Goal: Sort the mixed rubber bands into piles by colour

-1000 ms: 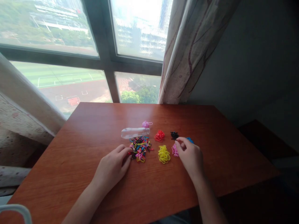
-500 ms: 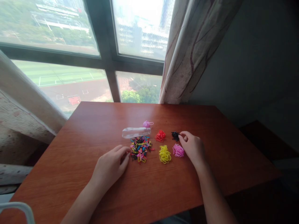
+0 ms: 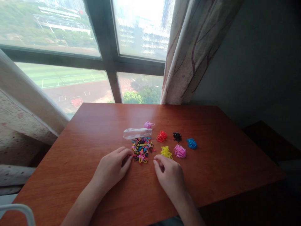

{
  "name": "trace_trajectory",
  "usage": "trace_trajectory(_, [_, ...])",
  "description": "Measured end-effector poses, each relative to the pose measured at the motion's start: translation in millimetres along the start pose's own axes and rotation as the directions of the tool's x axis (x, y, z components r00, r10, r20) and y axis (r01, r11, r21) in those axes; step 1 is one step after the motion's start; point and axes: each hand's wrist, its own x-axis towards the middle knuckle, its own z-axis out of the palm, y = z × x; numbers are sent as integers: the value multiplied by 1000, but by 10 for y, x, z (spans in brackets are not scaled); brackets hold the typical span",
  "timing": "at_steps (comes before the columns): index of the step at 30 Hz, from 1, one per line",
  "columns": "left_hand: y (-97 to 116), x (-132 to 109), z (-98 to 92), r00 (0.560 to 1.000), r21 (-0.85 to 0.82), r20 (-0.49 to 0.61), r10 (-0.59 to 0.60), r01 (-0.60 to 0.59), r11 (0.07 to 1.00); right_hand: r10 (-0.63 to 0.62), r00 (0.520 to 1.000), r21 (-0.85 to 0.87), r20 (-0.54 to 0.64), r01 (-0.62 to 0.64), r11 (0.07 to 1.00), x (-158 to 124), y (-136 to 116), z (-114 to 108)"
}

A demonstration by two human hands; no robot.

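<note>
A mixed pile of small colored bands (image 3: 142,149) lies on the table. My left hand (image 3: 115,164) rests at its left edge, thumb and fingertips nearly together; what they hold, if anything, is too small to name. Right of the pile, my right hand (image 3: 169,172) has its fingers bent toward the thumb, and nothing can be made out between them. It partly covers the yellow bands (image 3: 166,151). Beyond are separate heaps of red bands (image 3: 161,136), black bands (image 3: 177,136), pink bands (image 3: 180,151) and blue bands (image 3: 192,143).
A clear plastic tube (image 3: 137,133) lies behind the mixed pile, with a pink cap-like piece (image 3: 148,125) beside its right end. The wooden table (image 3: 105,121) reaches a window with curtains (image 3: 185,59). A white curved bar (image 3: 17,207) shows at lower left.
My right hand has left the black heap and moved left and nearer, beside the mixed pile. The blue heap, hidden before, now shows. My left hand has hardly moved.
</note>
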Motion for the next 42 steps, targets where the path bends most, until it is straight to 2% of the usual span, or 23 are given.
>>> trace_trajectory(7, [6, -2, -10, 1000, -7, 8, 2, -2, 1000, 0, 999, 24, 43, -1, 1000, -57, -170, 204])
trace_trajectory(14, [1, -7, 27, 998, 7, 58, 30, -31, 1000, 12, 999, 23, 53, -13, 1000, -36, -220, 209])
trace_trajectory(21, [-1, -5, 31, 998, 5, 49, 44, -44, 999, 18, 999, -69, 33, -16, 998, 31, -285, 283])
trace_trajectory(42, [24, 6, 21, 999, 1, 25, 33, -33, 999, -25, 999, 77, 36, 22, 997, -15, -223, 255])
